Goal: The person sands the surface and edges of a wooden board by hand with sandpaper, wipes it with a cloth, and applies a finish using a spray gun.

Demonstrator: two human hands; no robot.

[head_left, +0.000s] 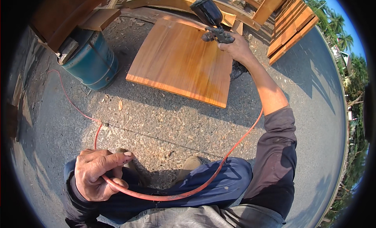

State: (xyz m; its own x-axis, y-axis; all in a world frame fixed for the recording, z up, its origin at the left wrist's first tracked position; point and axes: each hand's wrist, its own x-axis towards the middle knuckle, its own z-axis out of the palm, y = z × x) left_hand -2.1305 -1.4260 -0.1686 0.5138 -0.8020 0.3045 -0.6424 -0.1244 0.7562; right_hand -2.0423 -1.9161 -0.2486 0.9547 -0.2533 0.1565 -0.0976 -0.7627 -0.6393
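A dark spray gun (218,34) with a black cup (207,11) on top is hanging over the far right part of a wooden panel (178,57); the right hand (238,48) is grasping it. The cup is tilting, so any liquid inside could be spilling onto the wood if it leans further. The left hand (100,174) is curling around a red hose (168,197), which is looping over the trousers (225,181). That slack could be dragging on the panel's near edge if the loop swings forward, or snagging a shoe (190,166). Chips are littering the ground (145,128), and blowing dust could be sticking to any wet finish. Farther out, a blue drum (92,61) is standing at left, bearing boards. Faint lettering is showing on the shirt (192,218), too unclear for reading; no brand is standing out.
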